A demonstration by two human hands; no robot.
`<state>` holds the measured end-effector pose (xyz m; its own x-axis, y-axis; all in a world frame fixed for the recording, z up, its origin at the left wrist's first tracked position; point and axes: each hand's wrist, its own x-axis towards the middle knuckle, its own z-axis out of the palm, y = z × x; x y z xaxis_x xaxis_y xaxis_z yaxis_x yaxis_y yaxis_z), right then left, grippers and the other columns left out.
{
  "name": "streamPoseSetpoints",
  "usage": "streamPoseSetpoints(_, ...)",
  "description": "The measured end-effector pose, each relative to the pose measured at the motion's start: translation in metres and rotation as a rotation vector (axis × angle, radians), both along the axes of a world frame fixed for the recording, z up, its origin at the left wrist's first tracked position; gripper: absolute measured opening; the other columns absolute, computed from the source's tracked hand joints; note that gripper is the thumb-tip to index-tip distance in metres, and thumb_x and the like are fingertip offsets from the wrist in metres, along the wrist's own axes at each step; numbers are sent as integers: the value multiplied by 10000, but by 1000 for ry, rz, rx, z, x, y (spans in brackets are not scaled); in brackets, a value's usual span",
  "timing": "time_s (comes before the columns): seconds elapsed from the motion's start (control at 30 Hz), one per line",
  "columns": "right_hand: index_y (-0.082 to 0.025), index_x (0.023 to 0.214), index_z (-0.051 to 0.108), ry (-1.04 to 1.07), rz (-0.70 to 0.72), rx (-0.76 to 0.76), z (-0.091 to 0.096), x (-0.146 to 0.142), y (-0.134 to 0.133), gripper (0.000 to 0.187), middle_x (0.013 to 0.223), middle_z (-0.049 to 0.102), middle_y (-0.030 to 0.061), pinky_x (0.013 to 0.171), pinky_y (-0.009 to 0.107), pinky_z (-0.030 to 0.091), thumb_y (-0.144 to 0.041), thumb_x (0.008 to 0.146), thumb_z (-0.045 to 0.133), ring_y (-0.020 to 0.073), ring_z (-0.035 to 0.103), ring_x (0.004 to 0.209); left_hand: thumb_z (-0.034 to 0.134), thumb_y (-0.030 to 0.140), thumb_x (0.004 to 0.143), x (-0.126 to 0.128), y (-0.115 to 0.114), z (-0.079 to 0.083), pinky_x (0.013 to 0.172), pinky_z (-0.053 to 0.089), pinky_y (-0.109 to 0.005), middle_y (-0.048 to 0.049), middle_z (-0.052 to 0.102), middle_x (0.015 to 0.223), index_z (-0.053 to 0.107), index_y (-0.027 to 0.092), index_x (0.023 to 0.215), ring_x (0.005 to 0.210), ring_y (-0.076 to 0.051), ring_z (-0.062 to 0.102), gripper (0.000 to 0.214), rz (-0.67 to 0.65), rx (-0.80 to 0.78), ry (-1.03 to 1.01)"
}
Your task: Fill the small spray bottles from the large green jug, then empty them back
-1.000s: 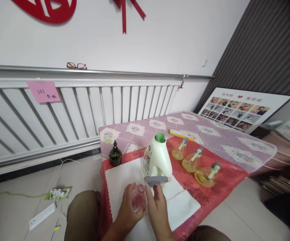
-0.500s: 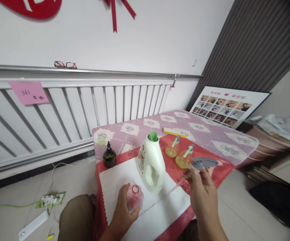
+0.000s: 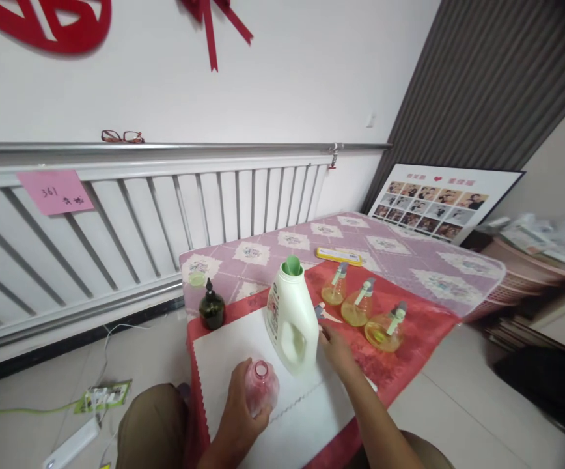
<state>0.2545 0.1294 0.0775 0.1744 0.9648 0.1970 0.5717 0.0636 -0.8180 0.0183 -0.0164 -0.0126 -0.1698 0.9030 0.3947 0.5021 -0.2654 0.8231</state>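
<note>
My left hand (image 3: 241,404) is wrapped round a pink translucent bottle (image 3: 263,394) with an uncapped neck, upright on the white cloth (image 3: 224,352). Just beyond it stands a large pale-green detergent jug (image 3: 289,319) with a green funnel (image 3: 291,265) in its mouth. At the jug's right side is my right hand (image 3: 336,348), its fingertips partly hidden by the jug. Close to those fingertips shows a grey-and-pale spray head (image 3: 326,312); I cannot tell whether my fingers touch it.
Several spray bottles with yellow liquid, one of them the nearest bottle (image 3: 385,330), stand on the red cloth (image 3: 409,352). A dark green pump bottle (image 3: 212,308) is at left. A yellow box (image 3: 339,256) lies behind, near a radiator (image 3: 243,202).
My right hand has moved left from the front right to beside the jug with the grey spray head, uncovering another yellow spray bottle. My left hand still holds the pink bottle.
</note>
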Motion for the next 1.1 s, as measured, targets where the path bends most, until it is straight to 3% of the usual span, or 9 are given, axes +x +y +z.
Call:
streamPoseSetpoints(0.1,-212,760,706,105,58,-2,-4,2,-4,275,853,767,75,796,397,525,-452,686,595,271,694,835,623,151,720,2,-1,2,1093,377,-502,-145,450,1368,299,188,1391,1292,-307,444,746,-4,-19,-11)
streamPoseSetpoints(0.2,-188,892,695,196,8,17,-4,6,-18,357,980,746,103,886,432,493,-487,739,572,288,667,963,634,161,699,2,-1,5,1092,381,-504,-147,455,1375,303,186,1388,1294,-315,446,765,-15,-56,-33)
streamPoseSetpoints(0.33,-191,1054,632,307,-54,28,1,1,-44,440,1084,705,111,908,441,485,-543,809,536,286,641,1035,643,186,691,-8,6,14,1096,391,-484,-128,458,1399,316,211,1382,1303,-317,446,765,-50,-108,-56)
streamPoseSetpoints(0.43,-207,1111,605,370,-10,39,10,-13,-58,442,1125,692,102,910,401,493,-541,829,540,263,637,1056,665,225,693,-21,20,22,1095,395,-480,-125,448,1411,316,230,1381,1297,-324,449,772,24,-100,-56)
streamPoseSetpoints(0.67,-201,1012,652,380,89,51,20,-50,-62,386,1001,725,63,777,335,528,-512,790,594,236,661,891,696,278,662,-38,48,21,1106,364,-488,-143,467,1391,335,187,1387,1301,-333,442,814,106,-59,-54)
streamPoseSetpoints(0.9,-190,1093,611,308,6,46,23,-61,-52,470,1046,712,78,784,342,511,-511,751,610,255,643,917,703,241,612,-32,43,14,1131,315,-477,-154,431,1432,297,160,1405,1348,-325,387,895,110,-158,-77)
streamPoseSetpoints(1.1,-193,974,602,232,32,23,53,-51,-43,411,856,712,47,662,312,501,-533,744,582,233,649,772,678,264,625,-29,42,16,1149,297,-426,-158,410,1453,282,139,1414,1363,-301,370,893,117,-201,-22)
